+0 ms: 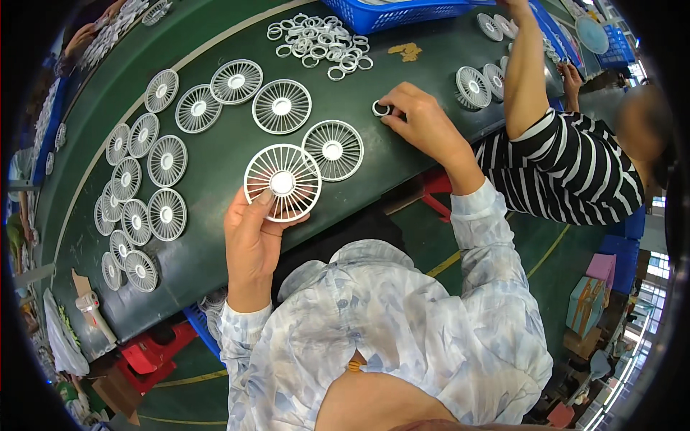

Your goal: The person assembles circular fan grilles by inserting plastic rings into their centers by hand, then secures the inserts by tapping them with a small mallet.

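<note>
spoked white wheel (282, 182) is held up near the front edge of the green desk (223, 147) in the grip of the left hand (253, 233), closed on its lower rim with the thumb laid across the spokes. a small ring (376, 113) is pinched between thumb and finger of the right hand (424, 118); whether the desk is touched by it cannot be told. more wheels (167, 160) are spread leftward, and loose rings (317, 52) are heaped beyond, near a blue basket (392, 16).
</note>
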Motion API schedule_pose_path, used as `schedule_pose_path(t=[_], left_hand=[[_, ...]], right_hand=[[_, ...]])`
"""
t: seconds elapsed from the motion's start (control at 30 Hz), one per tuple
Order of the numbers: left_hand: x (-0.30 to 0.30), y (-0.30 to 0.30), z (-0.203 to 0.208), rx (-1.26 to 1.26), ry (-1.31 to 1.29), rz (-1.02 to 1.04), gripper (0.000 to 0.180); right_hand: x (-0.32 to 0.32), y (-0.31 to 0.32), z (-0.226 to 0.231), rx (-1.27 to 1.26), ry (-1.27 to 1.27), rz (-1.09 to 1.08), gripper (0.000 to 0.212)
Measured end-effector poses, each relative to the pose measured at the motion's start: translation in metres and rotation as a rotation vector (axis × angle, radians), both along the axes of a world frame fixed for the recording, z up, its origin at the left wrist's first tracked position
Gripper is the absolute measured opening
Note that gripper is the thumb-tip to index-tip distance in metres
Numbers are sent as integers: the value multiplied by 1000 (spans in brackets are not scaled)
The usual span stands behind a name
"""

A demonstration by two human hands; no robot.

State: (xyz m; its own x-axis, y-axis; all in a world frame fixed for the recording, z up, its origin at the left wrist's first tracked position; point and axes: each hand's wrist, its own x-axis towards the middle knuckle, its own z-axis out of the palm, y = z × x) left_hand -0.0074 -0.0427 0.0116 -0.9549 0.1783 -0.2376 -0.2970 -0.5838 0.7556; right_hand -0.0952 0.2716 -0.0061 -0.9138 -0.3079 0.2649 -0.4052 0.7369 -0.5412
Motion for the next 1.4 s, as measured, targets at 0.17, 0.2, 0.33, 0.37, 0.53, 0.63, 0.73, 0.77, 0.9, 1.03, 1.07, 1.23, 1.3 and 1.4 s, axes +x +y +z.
schedule_pose_path(t=[0.17,0.2,0.33,0.37,0.53,0.63,0.73,0.77,0.9,1.03,1.07,1.23,1.3,1.4], left_hand=[[-3,12,4,-38,-6,-41,35],[-4,14,5,-34,-12,-63,35],[-6,19,6,-39,-32,-97,33],[-7,20,5,-26,-35,-103,33],[-8,20,0,27,-62,-114,34],[-5,20,-4,12,-63,-74,34],[-2,21,-8,20,24,-39,33],[0,22,-8,16,26,-34,33],[7,20,-8,-61,149,61,29],[12,17,-15,-168,275,118,30],[12,16,-17,-169,270,128,31],[13,14,-14,-48,172,152,31],[15,11,-19,-173,247,145,31],[18,18,-13,-407,404,234,31]], right_hand=[[-1,-7,8,10,28,8,36],[-2,-7,8,36,62,38,37],[-12,-10,10,3,114,109,32],[-15,-7,10,61,93,138,30],[-12,-18,18,60,81,107,25],[15,-64,45,-346,38,234,24],[45,-99,45,-466,-13,302,29],[50,-107,40,-477,-6,284,30],[58,-124,38,-485,23,199,32],[57,-135,34,-441,79,185,30],[56,-136,34,-441,81,188,30],[52,-138,32,-428,170,294,33],[52,-140,34,-415,172,292,33],[52,-143,28,-444,165,266,33]])
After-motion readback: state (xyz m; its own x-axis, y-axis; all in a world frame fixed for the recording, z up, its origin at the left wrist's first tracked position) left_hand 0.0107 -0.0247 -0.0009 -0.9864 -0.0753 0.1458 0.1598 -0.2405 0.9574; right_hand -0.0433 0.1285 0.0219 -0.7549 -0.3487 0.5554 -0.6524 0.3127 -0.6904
